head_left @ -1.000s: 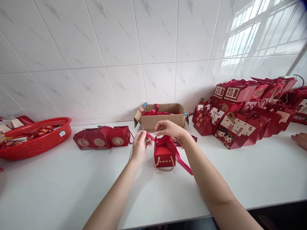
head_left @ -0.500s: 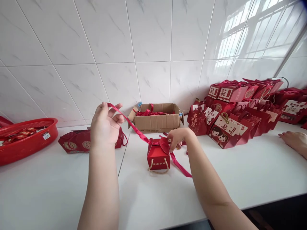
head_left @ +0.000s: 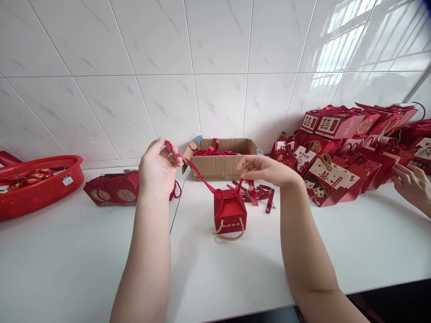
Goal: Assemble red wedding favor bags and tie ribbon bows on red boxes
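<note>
A small red gift box [head_left: 230, 215] with a twisted rope handle [head_left: 232, 237] stands upright on the white table. A red ribbon [head_left: 198, 174] runs through its top. My left hand [head_left: 161, 163], raised to the left of the box, pinches one end of the ribbon, which slants down to the box lid. Just above the box on the right, my right hand [head_left: 257, 169] pinches the other side of the ribbon close to the lid. Behind the box lie several loose dark red strips [head_left: 264, 195], partly under my right hand.
An open cardboard box [head_left: 218, 167] of red ribbons stands against the tiled wall. At left are a red basket [head_left: 40, 197] of wrapped items and dark red boxes [head_left: 111, 190]. Many red gift boxes [head_left: 333, 148] are stacked at right, where another person's hand [head_left: 414, 184] touches them.
My right hand has risen from the box's side and now pulls its ribbon part upward. My left hand still holds its end. The other person's hand has reached the gift boxes.
</note>
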